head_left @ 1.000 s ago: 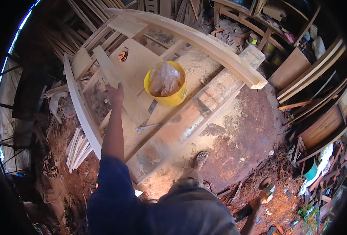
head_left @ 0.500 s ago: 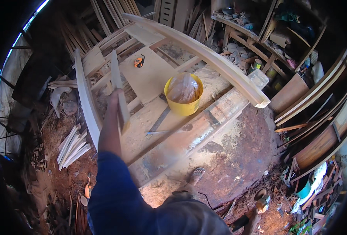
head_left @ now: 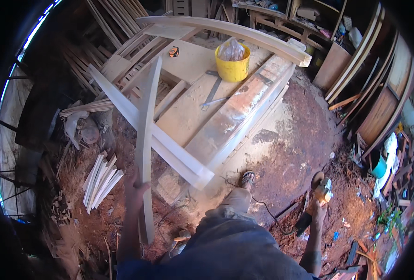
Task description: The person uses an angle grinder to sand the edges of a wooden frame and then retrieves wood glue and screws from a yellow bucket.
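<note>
My left hand [head_left: 134,191] grips a long, pale wooden board [head_left: 144,144] near its lower end. The board stands steeply beside my left leg and crosses in front of a long pale timber [head_left: 179,156] on the workbench [head_left: 188,123]. Low on the right, my right hand [head_left: 318,212] is closed round the body of an angle grinder [head_left: 325,190]. Its brown disc [head_left: 317,179] faces up and away from me, and a dark cord [head_left: 267,210] trails to the left. Whether the disc spins, I cannot tell.
On the bench are a yellow bucket [head_left: 231,67] with a plastic bag inside, an orange tape measure [head_left: 174,52] and a dark try square [head_left: 210,91]. A curved beam [head_left: 230,30] spans the far side. Short wood strips [head_left: 102,182] lie on the floor; boards [head_left: 386,102] lean right.
My left hand has drawn the board back off the bench toward my body. My right hand, with the angle grinder, has risen farther into view. The view has shifted.
</note>
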The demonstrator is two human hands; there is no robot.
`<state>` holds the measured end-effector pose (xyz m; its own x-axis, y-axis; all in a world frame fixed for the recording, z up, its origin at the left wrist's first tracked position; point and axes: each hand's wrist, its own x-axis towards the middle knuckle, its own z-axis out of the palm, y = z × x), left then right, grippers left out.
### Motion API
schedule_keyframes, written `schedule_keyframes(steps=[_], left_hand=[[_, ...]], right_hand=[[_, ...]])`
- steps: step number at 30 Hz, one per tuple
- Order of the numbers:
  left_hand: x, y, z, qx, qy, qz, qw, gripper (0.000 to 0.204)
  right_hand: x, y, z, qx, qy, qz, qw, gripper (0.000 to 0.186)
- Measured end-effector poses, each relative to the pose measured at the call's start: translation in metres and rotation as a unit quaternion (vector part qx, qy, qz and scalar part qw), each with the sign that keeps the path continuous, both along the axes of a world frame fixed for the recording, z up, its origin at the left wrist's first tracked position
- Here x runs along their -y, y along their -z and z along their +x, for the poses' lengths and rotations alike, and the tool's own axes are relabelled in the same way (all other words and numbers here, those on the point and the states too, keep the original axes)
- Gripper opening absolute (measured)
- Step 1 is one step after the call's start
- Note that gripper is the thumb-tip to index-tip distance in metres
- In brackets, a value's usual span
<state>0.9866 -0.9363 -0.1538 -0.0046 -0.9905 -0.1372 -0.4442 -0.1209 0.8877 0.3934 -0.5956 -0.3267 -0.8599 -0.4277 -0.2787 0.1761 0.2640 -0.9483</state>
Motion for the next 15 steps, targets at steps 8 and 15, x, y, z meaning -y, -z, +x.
schedule_keyframes(steps=[8,15], left_hand=[[-0.104,0.005,0.08,0.36,0.13,-0.095,0.919,0.09],[-0.007,0.007,0.193,0.396,0.254,-0.12,0.874,0.113]], right_hand=[[-0.016,-0.001,0.091,0.003,-0.008,0.05,0.999,0.027],[0.004,-0.014,0.164,-0.008,0.035,0.041,0.999,0.031]])
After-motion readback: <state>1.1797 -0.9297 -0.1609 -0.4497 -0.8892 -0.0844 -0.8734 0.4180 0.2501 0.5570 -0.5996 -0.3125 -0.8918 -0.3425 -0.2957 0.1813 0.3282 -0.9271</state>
